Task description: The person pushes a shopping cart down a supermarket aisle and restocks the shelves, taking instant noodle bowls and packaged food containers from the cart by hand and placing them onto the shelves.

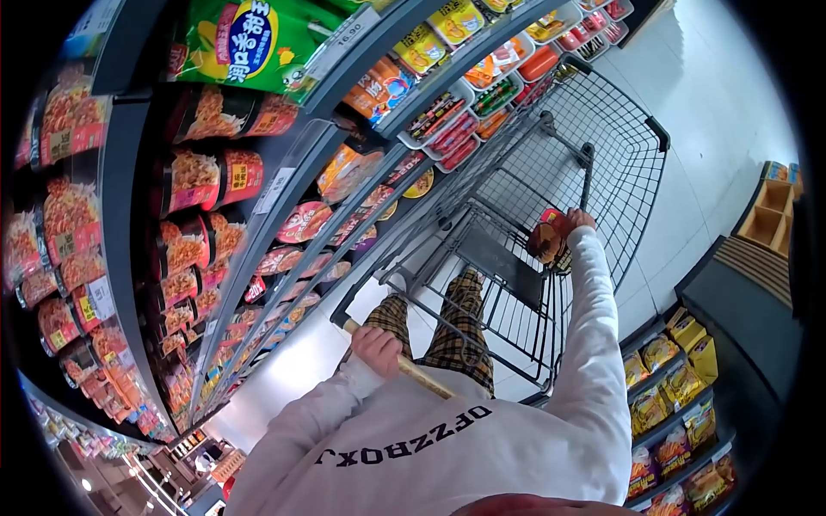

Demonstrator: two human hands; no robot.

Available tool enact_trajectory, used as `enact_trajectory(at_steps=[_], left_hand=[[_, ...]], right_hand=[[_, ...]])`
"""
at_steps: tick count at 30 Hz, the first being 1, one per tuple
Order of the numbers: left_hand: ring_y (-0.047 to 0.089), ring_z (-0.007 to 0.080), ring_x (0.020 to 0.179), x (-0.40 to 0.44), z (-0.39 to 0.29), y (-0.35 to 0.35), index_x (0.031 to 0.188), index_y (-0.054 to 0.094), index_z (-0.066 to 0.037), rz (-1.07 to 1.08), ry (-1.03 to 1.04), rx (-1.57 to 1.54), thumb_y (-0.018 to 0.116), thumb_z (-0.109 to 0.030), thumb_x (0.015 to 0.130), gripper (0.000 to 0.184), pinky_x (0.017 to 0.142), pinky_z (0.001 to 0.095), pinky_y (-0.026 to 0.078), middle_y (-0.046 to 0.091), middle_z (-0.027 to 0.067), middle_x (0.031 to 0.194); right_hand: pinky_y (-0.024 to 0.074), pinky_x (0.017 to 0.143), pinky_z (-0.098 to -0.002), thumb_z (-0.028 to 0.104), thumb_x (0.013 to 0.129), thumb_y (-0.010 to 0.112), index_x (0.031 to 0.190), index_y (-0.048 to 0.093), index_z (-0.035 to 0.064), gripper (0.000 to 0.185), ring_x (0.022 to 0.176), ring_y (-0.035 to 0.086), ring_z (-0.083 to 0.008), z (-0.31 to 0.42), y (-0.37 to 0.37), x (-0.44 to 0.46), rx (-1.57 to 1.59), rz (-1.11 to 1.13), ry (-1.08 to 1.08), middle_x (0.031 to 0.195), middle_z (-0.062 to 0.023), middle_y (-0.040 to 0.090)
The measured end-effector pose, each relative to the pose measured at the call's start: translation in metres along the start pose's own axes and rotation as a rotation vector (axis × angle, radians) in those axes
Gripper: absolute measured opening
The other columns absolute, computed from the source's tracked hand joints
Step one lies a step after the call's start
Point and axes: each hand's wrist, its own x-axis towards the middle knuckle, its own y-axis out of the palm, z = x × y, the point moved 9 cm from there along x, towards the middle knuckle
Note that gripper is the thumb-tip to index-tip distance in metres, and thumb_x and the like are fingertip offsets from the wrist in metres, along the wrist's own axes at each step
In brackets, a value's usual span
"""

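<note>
My left hand [377, 348] is closed around the pale handle [426, 377] of a wire shopping cart [632, 142], near the handle's dark end piece. With the arm stretched forward over the cart, my right hand [581, 219] grips a red-and-brown food package [549, 239] by its far side. The package has a food picture on it; its exact kind is too small to read. It is at the cart's basket, beside a dark grey flap [502, 267]. Whether it rests on the wire cannot be told.
Tall shelves [249, 232] on the left hold several rows of noodle tubs [191, 181], a green bag [249, 43] and packaged sausages [452, 138]. On the right, a low dark shelf [680, 439] carries yellow snack bags [684, 383]. Pale floor tiles [731, 112] lie beyond the cart.
</note>
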Motion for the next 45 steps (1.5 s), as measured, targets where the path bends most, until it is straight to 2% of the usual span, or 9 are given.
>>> enact_trajectory(at_steps=[5, 7, 17, 25, 29, 33, 37, 42, 45], left_hand=[[0.052, 0.0251, 0.058, 0.003, 0.002, -0.007, 0.064, 0.051, -0.011, -0.012, 0.030, 0.000, 0.055, -0.010, 0.065, 0.005, 0.062, 0.0372, 0.038, 0.052, 0.0054, 0.063], [0.051, 0.0251, 0.058, 0.001, 0.007, -0.008, 0.063, 0.050, -0.011, -0.042, 0.028, -0.003, 0.055, -0.010, 0.065, 0.006, 0.062, 0.0371, 0.038, 0.052, 0.0055, 0.063], [0.050, 0.0240, 0.057, -0.006, 0.013, -0.011, 0.062, 0.049, -0.011, -0.149, 0.084, -0.043, 0.058, -0.011, 0.062, 0.009, 0.058, 0.0369, 0.035, 0.049, 0.0043, 0.063], [0.055, 0.0276, 0.060, -0.003, 0.016, -0.017, 0.063, 0.052, -0.009, -0.199, -0.068, -0.151, 0.056, -0.006, 0.069, 0.008, 0.060, 0.0370, 0.037, 0.055, 0.0051, 0.065], [0.062, 0.0324, 0.102, 0.035, 0.029, -0.008, 0.103, 0.061, -0.005, -0.270, -0.382, -0.839, 0.073, -0.010, 0.073, 0.032, 0.092, 0.0440, 0.046, 0.063, 0.0148, 0.110], [0.035, 0.0396, 0.140, 0.095, -0.004, -0.043, 0.148, 0.035, -0.010, -0.204, -0.067, -0.595, 0.085, -0.020, 0.070, 0.092, 0.116, 0.0452, 0.029, 0.040, 0.0234, 0.145], [0.041, 0.0385, 0.137, 0.094, -0.037, -0.083, 0.151, 0.027, -0.008, -0.219, 0.217, -0.610, 0.087, -0.023, 0.068, 0.104, 0.114, 0.0451, 0.033, 0.044, 0.0247, 0.142], [0.054, 0.0206, 0.121, 0.042, 0.002, -0.066, 0.147, 0.030, -0.005, -0.058, -0.030, -1.348, 0.080, -0.017, 0.079, 0.085, 0.103, 0.0352, 0.045, 0.054, 0.0131, 0.132], [0.059, 0.0199, 0.116, -0.023, 0.019, -0.076, 0.144, 0.034, -0.005, -0.073, -0.253, -1.633, 0.072, -0.012, 0.086, 0.069, 0.101, 0.0341, 0.047, 0.059, 0.0110, 0.127]], right_hand=[[0.0534, 0.086, -0.0333, 0.035, 0.077, 0.074, 0.096, 0.075, 0.0252, 0.022, 0.109, 0.067, -0.0204, 0.052, -0.022, -0.023, -0.567, 0.311, -0.321, 0.109, 0.0018, 0.073], [0.0565, 0.084, -0.0361, 0.039, 0.072, 0.074, 0.106, 0.076, 0.0159, 0.041, 0.104, 0.071, -0.0235, 0.064, -0.020, -0.029, -0.691, 0.275, -0.469, 0.112, -0.0080, 0.074], [0.0559, 0.073, -0.0433, 0.032, 0.091, 0.055, 0.100, 0.072, 0.0123, 0.027, 0.093, 0.070, -0.0272, 0.068, -0.046, -0.079, -0.659, -0.054, -0.682, 0.096, -0.0090, 0.072], [0.0531, 0.071, -0.0430, 0.034, 0.083, 0.061, 0.086, 0.067, 0.0098, 0.025, 0.081, 0.067, -0.0306, 0.092, -0.179, -0.158, -0.442, -0.250, -0.722, 0.088, -0.0142, 0.068], [0.0519, 0.067, -0.0421, 0.029, 0.072, 0.067, 0.076, 0.066, 0.0098, 0.019, 0.074, 0.067, -0.0307, 0.148, -0.287, -0.286, -0.486, -0.402, -0.891, 0.078, -0.0126, 0.066], [0.0505, 0.062, -0.0402, 0.019, 0.070, 0.067, 0.068, 0.068, 0.0114, 0.008, 0.069, 0.067, -0.0291, 0.199, -0.350, -0.417, -0.522, -0.615, -1.131, 0.070, -0.0092, 0.066], [0.0517, 0.059, -0.0406, 0.011, 0.065, 0.069, 0.067, 0.064, 0.0079, 0.006, 0.064, 0.067, -0.0288, 0.248, -0.385, -0.505, -0.579, -0.512, -1.132, 0.062, -0.0104, 0.063], [0.0521, 0.060, -0.0387, 0.009, 0.074, 0.069, 0.080, 0.067, 0.0075, 0.007, 0.062, 0.065, -0.0307, 0.289, -0.418, -0.525, -0.654, -0.519, -0.989, 0.069, -0.0119, 0.066], [0.0484, 0.061, -0.0285, 0.021, 0.097, 0.060, 0.102, 0.068, 0.0059, 0.018, 0.063, 0.061, -0.0146, 0.290, -0.474, -0.541, 0.297, -0.547, -1.025, 0.078, -0.0068, 0.066]])
